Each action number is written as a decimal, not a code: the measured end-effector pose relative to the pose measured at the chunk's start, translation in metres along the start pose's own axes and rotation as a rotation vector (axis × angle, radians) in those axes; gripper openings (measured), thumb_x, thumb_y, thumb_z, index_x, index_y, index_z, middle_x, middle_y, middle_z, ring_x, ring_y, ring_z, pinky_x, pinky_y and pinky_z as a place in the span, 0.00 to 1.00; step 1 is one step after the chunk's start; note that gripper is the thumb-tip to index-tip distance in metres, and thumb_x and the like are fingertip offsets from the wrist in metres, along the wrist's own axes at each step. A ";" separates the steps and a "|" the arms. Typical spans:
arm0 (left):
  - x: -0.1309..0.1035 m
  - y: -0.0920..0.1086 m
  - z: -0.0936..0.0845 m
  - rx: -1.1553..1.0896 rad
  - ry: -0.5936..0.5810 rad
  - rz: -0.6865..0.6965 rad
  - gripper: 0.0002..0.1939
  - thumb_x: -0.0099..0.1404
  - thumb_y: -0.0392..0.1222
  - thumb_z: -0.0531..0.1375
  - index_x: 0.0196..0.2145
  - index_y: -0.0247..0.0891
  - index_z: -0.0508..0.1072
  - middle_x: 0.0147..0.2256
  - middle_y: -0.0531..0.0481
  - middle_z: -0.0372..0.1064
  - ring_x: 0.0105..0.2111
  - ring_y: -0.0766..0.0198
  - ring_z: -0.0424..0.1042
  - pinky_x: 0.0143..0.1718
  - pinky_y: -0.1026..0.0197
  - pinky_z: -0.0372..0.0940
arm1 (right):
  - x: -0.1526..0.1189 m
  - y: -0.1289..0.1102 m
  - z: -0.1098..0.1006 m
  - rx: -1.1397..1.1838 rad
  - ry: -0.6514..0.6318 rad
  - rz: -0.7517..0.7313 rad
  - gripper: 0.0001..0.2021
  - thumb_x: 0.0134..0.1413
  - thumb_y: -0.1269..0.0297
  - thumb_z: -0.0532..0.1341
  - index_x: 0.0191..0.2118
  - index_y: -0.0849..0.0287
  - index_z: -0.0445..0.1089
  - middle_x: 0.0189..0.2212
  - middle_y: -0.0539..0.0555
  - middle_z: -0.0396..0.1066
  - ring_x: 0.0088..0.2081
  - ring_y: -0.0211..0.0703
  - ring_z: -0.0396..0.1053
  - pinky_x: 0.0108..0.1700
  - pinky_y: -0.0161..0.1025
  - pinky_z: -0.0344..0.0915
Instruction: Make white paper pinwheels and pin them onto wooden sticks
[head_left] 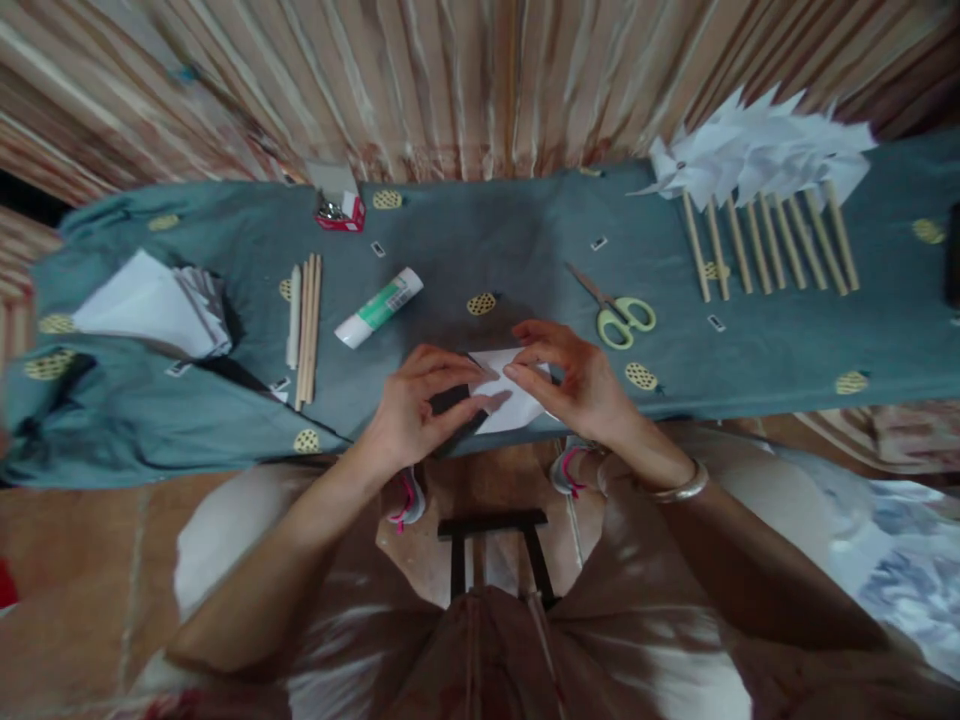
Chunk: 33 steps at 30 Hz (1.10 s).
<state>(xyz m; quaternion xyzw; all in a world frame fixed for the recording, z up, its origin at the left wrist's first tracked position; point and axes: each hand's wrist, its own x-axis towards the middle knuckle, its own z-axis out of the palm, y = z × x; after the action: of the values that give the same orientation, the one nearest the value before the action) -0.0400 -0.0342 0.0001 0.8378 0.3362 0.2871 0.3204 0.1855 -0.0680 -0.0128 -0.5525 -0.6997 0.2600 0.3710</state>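
A small white paper piece (511, 408) lies at the near edge of the cloth-covered table, between my hands. My left hand (427, 400) rests at its left side, thumb and fingers on the paper with a gap between them. My right hand (562, 378) pinches the paper near its upper right part, thumb and index finger close together. A glue stick (379, 307) with a green label lies beyond my left hand. Scissors with light green handles (616, 316) lie beyond my right hand, blades pointing away to the left.
White paper pinwheels on sticks (757, 155) lie in a row at the back right. Loose sticks (308, 325), a stack of white paper (146, 305) and a small red box (341, 214) with metal bits are on the left. A pleated curtain (465, 90) hangs behind the table.
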 end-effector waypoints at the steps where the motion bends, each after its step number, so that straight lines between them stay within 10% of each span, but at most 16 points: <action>1: 0.000 -0.004 -0.007 0.043 0.079 -0.032 0.10 0.67 0.46 0.62 0.40 0.39 0.79 0.40 0.46 0.77 0.42 0.58 0.74 0.46 0.53 0.69 | 0.003 0.001 0.000 -0.020 -0.004 -0.006 0.11 0.59 0.55 0.63 0.34 0.57 0.76 0.49 0.59 0.75 0.52 0.51 0.72 0.55 0.51 0.68; 6: -0.001 -0.038 -0.041 0.324 0.378 -0.203 0.13 0.65 0.45 0.63 0.46 0.42 0.77 0.47 0.46 0.74 0.50 0.53 0.71 0.54 0.47 0.65 | 0.012 0.015 0.002 -0.180 -0.084 -0.035 0.16 0.53 0.59 0.68 0.45 0.62 0.76 0.52 0.64 0.73 0.55 0.57 0.71 0.58 0.54 0.65; 15: -0.003 -0.084 -0.052 0.491 0.282 -0.338 0.19 0.61 0.46 0.62 0.49 0.38 0.75 0.46 0.41 0.74 0.51 0.45 0.70 0.56 0.43 0.63 | 0.025 0.012 0.004 -0.323 -0.236 -0.005 0.18 0.45 0.67 0.71 0.45 0.62 0.74 0.46 0.60 0.73 0.49 0.55 0.70 0.52 0.51 0.66; 27: 0.012 -0.054 -0.034 0.223 0.382 -0.397 0.18 0.63 0.50 0.60 0.45 0.38 0.77 0.41 0.43 0.75 0.43 0.50 0.74 0.48 0.48 0.68 | 0.043 -0.003 0.002 -0.218 -0.387 0.183 0.10 0.49 0.76 0.62 0.38 0.60 0.75 0.29 0.50 0.76 0.31 0.40 0.72 0.35 0.36 0.61; 33: 0.028 -0.033 -0.014 -0.047 0.369 -0.344 0.19 0.61 0.50 0.62 0.46 0.37 0.77 0.40 0.45 0.75 0.40 0.56 0.74 0.43 0.54 0.68 | 0.060 0.000 -0.002 -0.257 -0.183 0.214 0.10 0.51 0.76 0.61 0.40 0.62 0.75 0.35 0.55 0.77 0.37 0.44 0.73 0.41 0.40 0.64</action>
<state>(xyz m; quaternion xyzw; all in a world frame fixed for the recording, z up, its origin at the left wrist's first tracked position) -0.0448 0.0100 -0.0075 0.6939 0.5198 0.3844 0.3171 0.1804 -0.0105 0.0022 -0.6406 -0.6952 0.2555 0.2026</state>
